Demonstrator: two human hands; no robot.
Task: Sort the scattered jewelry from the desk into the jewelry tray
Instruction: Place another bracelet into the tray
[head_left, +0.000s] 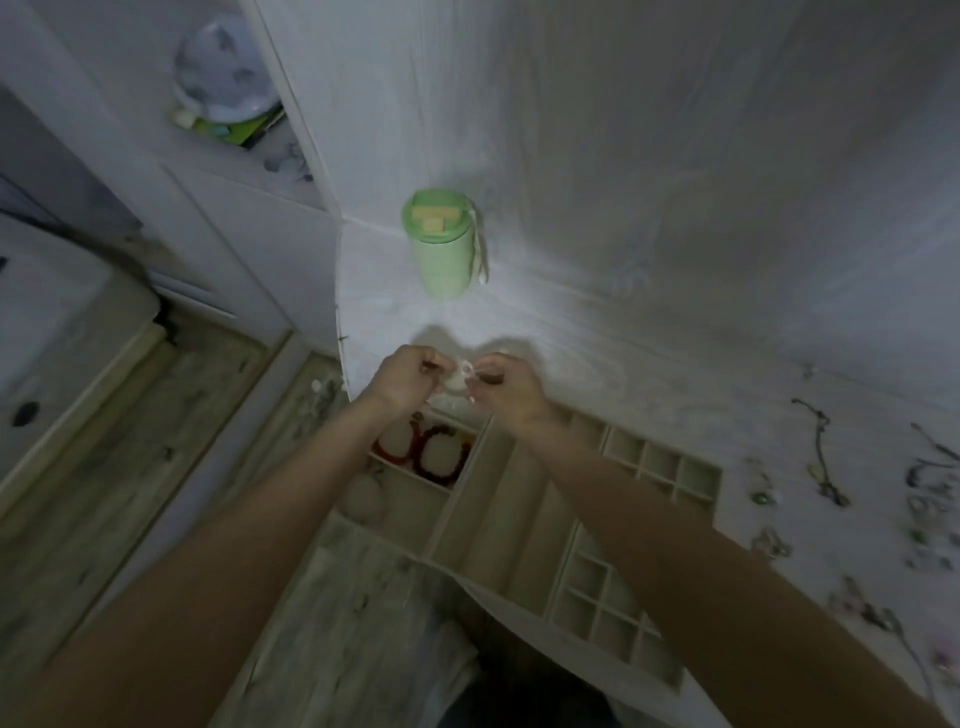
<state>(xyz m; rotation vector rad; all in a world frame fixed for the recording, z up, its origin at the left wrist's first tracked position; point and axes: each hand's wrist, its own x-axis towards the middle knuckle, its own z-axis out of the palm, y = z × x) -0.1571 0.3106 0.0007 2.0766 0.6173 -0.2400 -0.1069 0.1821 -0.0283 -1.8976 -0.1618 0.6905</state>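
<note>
My left hand (402, 376) and my right hand (506, 387) are raised together above the far edge of the cream jewelry tray (660, 462). Both pinch a small pale piece of jewelry (462, 375) held between them; the blur hides what it is. Red and dark bracelets (441, 452) lie in the tray's far-left compartment. A pale round item (366, 499) sits in the compartment nearer me. Scattered jewelry lies on the white desk at the right: a dark necklace (821, 452) and several small pieces (930, 493).
A green tumbler (441, 244) stands on the desk beyond my hands. The desk's left edge (340, 332) drops to a wood-pattern floor (130, 467). White shelving at the upper left holds a plate and oddments (223, 78). The tray overhangs the desk's near edge.
</note>
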